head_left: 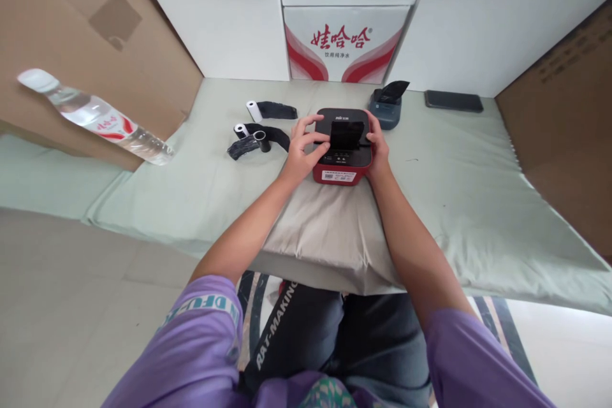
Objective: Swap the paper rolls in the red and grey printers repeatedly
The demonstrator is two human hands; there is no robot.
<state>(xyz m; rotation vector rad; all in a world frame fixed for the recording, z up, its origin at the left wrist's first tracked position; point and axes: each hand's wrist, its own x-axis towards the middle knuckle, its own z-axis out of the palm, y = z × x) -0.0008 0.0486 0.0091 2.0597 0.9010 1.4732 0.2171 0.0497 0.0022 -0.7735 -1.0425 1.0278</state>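
A red and black box-shaped device that looks like a small receipt printer (340, 175) sits on the cloth in front of me. A glossy black strip (347, 134) stands up from its top. My left hand (302, 150) grips the printer's left side, with thumb and fingertips bent over the top near the strip. Wrapped round the right side is my right hand (377, 150), its fingertips at the top edge. Behind the printer, to the right, stands a smaller dark blue device (385, 113) with a black strip sticking out.
Left of the printer lie small paper rolls (254, 111) with black strips unrolled, and a dark roll (262, 141). A water bottle (102, 118) is at the left, a black phone (453, 101) at the back right. White boxes (347, 44) line the back; cardboard (564, 115) flanks the right.
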